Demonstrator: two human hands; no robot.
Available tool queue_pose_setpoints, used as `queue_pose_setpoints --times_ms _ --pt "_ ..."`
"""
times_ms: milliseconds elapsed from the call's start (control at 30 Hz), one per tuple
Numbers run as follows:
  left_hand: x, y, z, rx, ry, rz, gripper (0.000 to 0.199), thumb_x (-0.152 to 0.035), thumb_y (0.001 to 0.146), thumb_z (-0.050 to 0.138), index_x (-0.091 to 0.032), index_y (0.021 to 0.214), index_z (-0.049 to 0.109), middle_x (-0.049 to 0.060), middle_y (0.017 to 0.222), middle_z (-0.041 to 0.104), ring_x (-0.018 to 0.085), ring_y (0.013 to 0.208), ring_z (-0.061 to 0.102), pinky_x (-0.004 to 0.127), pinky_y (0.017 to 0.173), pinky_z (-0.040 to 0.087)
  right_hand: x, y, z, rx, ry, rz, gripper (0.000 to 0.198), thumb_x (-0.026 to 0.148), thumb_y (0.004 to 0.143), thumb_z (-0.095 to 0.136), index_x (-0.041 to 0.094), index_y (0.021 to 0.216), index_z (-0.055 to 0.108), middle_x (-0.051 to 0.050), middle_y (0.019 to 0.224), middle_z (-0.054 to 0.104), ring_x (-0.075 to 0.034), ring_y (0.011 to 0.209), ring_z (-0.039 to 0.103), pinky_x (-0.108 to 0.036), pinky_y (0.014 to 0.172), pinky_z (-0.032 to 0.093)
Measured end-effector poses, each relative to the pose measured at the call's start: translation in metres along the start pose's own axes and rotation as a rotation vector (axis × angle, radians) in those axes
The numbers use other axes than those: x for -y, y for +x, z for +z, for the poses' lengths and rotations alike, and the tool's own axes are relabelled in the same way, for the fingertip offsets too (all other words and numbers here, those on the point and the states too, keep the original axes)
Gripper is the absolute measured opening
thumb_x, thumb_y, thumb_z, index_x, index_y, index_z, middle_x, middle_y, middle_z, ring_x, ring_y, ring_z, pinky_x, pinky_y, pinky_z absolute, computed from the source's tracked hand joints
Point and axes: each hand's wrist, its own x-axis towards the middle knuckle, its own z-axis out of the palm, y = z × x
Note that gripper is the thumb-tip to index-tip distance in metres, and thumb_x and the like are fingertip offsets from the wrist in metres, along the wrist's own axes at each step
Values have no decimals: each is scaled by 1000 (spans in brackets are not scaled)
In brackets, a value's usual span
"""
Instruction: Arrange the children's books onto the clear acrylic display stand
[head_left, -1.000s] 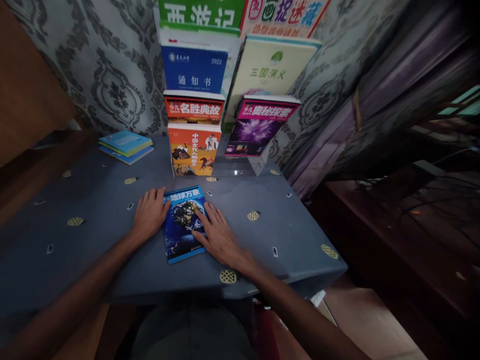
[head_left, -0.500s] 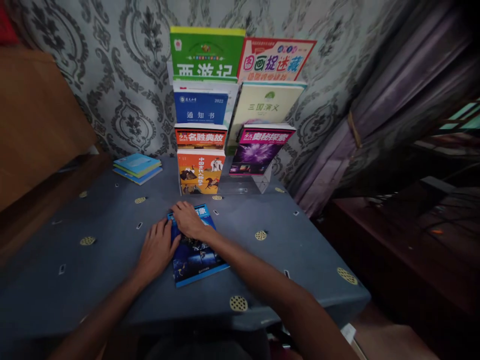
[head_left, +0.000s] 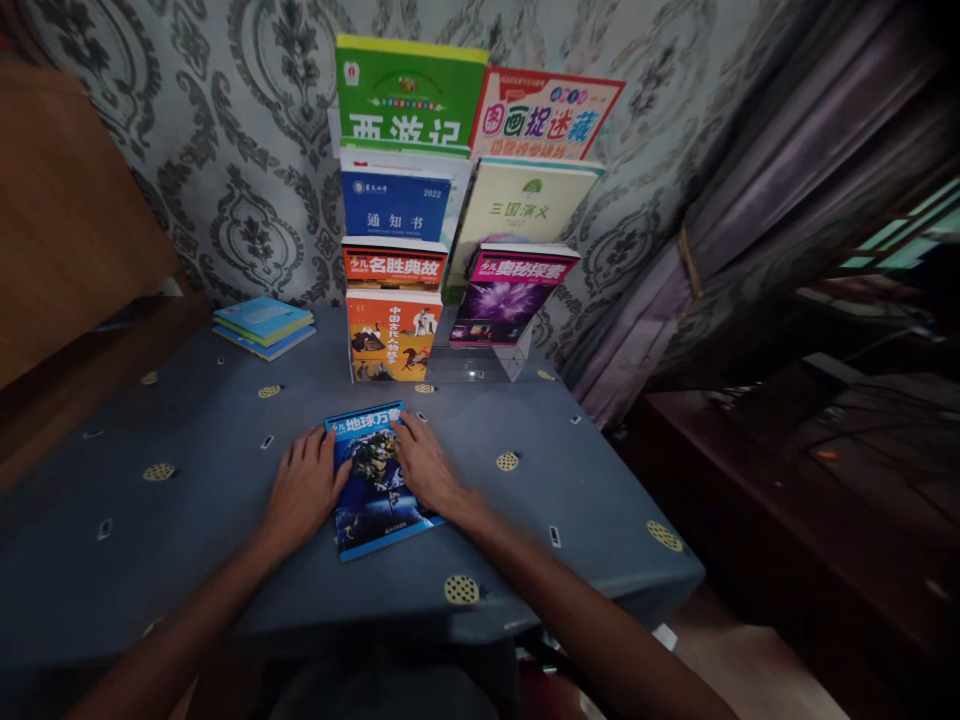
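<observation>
A blue picture book [head_left: 367,500] lies flat on the cloth-covered table in front of me, its dark cover showing a globe and white Chinese characters along the top. My left hand [head_left: 306,485] rests along its left edge, fingers stretched out and the thumb over the cover. On the opposite side my right hand [head_left: 426,465] lies over the right edge, with its fingertips on the upper right of the cover. Both hands are open. Part of the book's right side is hidden beneath the right hand.
Behind the book stands a clear display rack [head_left: 480,365] holding several books in two columns, including an orange book [head_left: 397,340] and a purple book [head_left: 510,300]. Thin blue and yellow booklets [head_left: 262,330] are stacked at the back left. A curtain [head_left: 637,290] hangs at right.
My right hand has moved from the book's top left across to its right edge, uncovering the title. My left hand stays at the left edge. The view has shifted slightly.
</observation>
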Motion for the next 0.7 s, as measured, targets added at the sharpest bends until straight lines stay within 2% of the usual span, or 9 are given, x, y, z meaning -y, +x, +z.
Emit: queue_pose_setpoints --times_ms 200,300,367,433,500,567,633,700 --pt "2 -3 8 -33 -123 -10 48 -35 98 44 -7 136 54 26 139 58 38 132 51 56 109 41 12 -55 0 -19 38 -7 46 13 99 39 11 142 52 -21 154 44 -31 146 38 -53 118 37" --pt "6 -1 11 -28 -352 -59 47 -36 96 45 -11 134 55 23 142 57 36 138 47 56 113 37 16 -70 3 -31 16 -21 47 10 97 39 11 142 53 -22 153 44 -32 149 32 -57 118 36" --pt "8 3 11 -18 -608 -136 49 -39 92 50 -14 134 55 20 141 58 35 136 50 55 112 39 18 -73 4 -39 13 -18 49 8 96 39 14 142 53 -20 154 44 -32 150 31 -58 117 37" --pt "5 8 7 -40 -943 -280 55 -42 88 57 -17 137 53 17 140 60 32 128 57 50 107 46 18 -74 4 -48 44 -16 48 9 96 40 17 141 54 -18 154 44 -31 150 30 -58 116 38" --pt "-2 12 3 -84 -1297 -500 56 -40 84 63 -20 135 53 14 135 64 28 117 66 43 98 53 16 -74 3 -58 111 -17 45 13 97 41 18 141 55 -17 156 42 -31 150 31 -57 117 37" --pt "-13 16 -2 -82 -1574 -748 46 -35 80 69 -19 122 61 12 119 73 25 101 72 39 88 58 13 -75 1 -76 207 2 46 19 99 43 20 144 51 -15 161 35 -29 149 33 -53 118 38" --pt "-26 20 -9 -12 -1738 -929 30 -29 75 73 -17 102 68 9 93 78 24 84 75 37 79 60 8 -74 -2 -116 311 57 53 25 99 46 22 152 41 -14 164 29 -27 150 32 -49 118 38" --pt "-38 27 -18 5 -1838 -957 23 -28 71 76 -17 90 69 6 80 77 23 75 74 37 76 61 5 -69 -10 -176 416 132 64 31 98 49 22 158 28 -15 164 28 -27 151 31 -49 118 37"
